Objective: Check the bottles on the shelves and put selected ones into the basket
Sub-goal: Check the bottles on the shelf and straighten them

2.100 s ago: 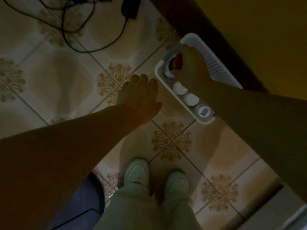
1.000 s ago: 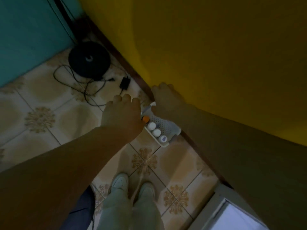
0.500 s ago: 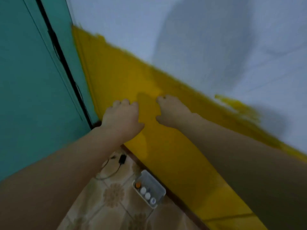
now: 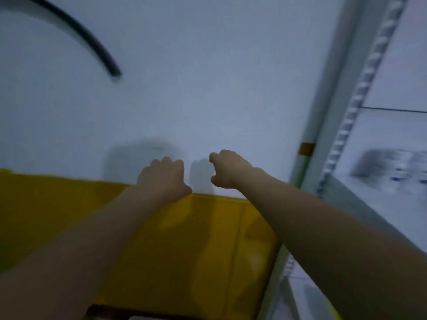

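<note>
We hold our left hand (image 4: pixel 163 179) and right hand (image 4: pixel 228 169) loosely curled and empty near the white metal shelf frame (image 4: pixel 328 100), free, we judge, for the next pick.

Shelf contents (image 4: pixel 392 172) blurred (unreadable); cable (image 4: pixel 87 40) cropped.

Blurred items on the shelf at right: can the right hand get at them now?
Probably yes: the right hand is empty, just left of the white upright, nothing visible between; blur hides whether a pane covers the blurred items.
</note>
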